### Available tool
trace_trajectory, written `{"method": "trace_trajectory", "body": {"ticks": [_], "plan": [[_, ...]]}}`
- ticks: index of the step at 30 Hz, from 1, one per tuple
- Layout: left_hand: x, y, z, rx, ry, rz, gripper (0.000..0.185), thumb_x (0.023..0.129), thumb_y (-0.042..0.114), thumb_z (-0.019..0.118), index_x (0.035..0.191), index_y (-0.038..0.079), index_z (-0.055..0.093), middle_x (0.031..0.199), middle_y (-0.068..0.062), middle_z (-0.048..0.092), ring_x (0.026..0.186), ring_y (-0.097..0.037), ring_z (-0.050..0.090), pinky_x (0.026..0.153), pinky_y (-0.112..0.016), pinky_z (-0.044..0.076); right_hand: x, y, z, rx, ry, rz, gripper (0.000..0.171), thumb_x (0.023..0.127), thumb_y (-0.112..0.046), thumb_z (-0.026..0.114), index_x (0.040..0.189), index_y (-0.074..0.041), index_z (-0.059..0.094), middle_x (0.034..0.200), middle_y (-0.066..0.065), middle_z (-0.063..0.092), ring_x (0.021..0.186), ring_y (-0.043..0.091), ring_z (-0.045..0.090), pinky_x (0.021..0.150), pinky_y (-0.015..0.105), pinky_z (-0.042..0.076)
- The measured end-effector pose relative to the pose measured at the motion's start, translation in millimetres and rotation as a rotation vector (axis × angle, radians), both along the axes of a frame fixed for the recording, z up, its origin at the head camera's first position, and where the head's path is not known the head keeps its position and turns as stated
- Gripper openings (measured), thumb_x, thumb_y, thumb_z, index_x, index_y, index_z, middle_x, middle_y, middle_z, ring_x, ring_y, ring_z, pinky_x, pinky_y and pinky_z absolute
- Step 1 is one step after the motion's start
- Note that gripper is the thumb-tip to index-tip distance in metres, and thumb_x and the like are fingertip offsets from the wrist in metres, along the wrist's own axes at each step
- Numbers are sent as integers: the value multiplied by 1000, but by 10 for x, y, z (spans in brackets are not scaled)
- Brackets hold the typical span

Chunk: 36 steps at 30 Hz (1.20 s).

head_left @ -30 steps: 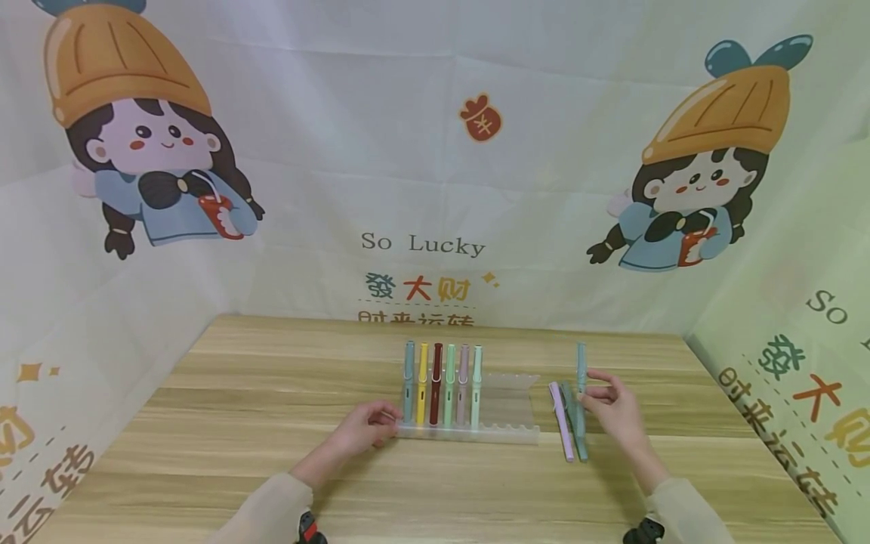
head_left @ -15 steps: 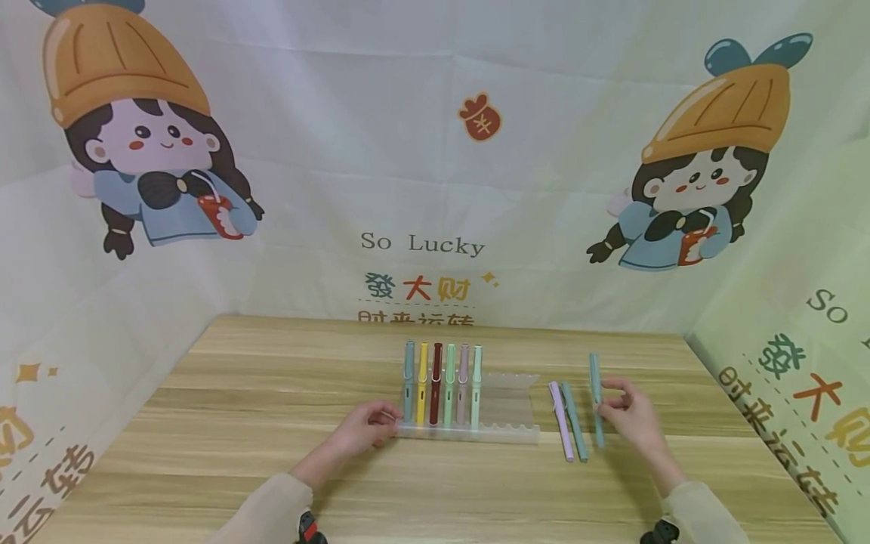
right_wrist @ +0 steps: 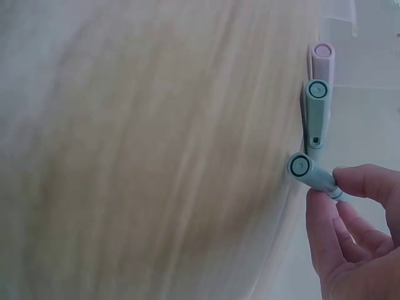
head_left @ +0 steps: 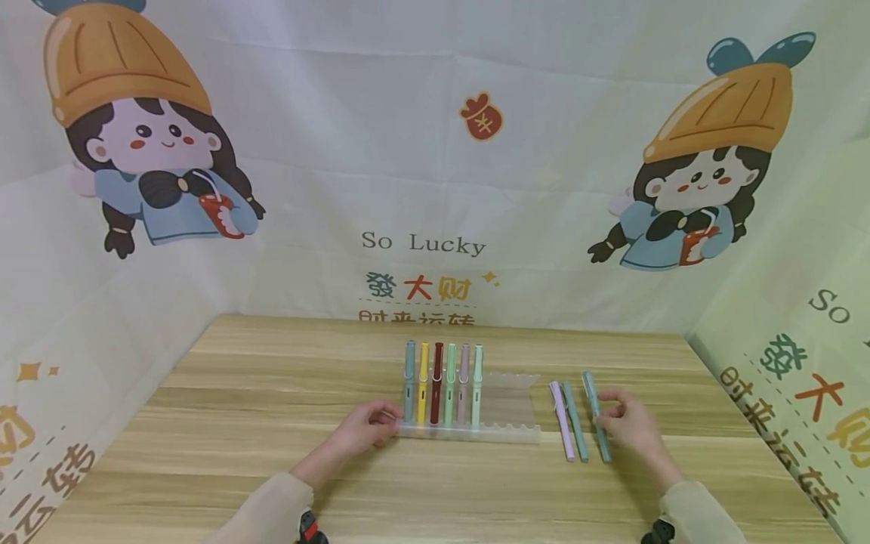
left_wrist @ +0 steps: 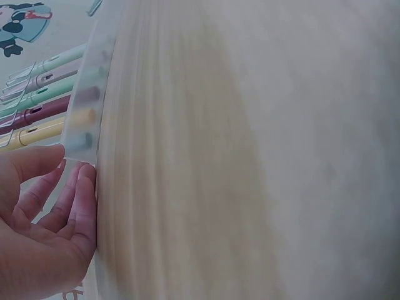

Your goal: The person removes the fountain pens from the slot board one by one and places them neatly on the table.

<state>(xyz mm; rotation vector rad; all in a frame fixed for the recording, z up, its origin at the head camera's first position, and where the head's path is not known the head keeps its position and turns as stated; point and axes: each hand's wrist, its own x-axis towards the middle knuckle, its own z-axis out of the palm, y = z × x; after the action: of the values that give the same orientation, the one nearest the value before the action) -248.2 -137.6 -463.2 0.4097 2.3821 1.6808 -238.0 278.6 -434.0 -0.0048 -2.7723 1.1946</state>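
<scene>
On the grained wooden table (head_left: 272, 453), our left hand (head_left: 363, 429) presses loosely bent fingers against the clear ridged plastic rack (head_left: 506, 432), while our right hand (head_left: 628, 423) pinches a slim teal pen (head_left: 596, 415) right of two others.

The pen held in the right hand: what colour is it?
The pen is a muted blue-green, clearest in the head view.

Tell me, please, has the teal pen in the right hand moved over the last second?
Yes. The teal pen has come down and rightward: it stood above the two loose pens, and now lies beside them, pinched by the right hand.
</scene>
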Motion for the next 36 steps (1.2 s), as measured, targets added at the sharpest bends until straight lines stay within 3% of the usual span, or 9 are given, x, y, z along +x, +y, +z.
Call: {"method": "trace_trajectory", "body": {"ticks": [9, 19, 36], "plan": [[-4, 4, -2, -2, -11, 12, 19, 85, 0, 58, 102, -8, 56, 86, -9, 59, 76, -16, 55, 64, -33, 50, -9, -36, -33, 1, -45, 7, 39, 74, 1, 63, 110, 13, 52, 71, 8, 60, 55, 15, 54, 51, 27, 45], [5, 6, -1, -1, -16, 22, 19, 86, 1, 58, 103, -8, 56, 86, -8, 59, 76, -17, 55, 64, -33, 50, -40, -52, -45, 77, -54, 28, 36, 72, -2, 65, 105, 11, 55, 70, 6, 61, 60, 15, 54, 53, 29, 44], [10, 9, 8, 10, -21, 20, 20, 86, 1, 58, 103, -8, 56, 88, -10, 59, 78, -17, 55, 65, -35, 49, -64, -105, -80, 82, -49, 43, 32, 79, -1, 61, 107, 12, 57, 76, 15, 64, 54, 15, 57, 50, 28, 48]]}}
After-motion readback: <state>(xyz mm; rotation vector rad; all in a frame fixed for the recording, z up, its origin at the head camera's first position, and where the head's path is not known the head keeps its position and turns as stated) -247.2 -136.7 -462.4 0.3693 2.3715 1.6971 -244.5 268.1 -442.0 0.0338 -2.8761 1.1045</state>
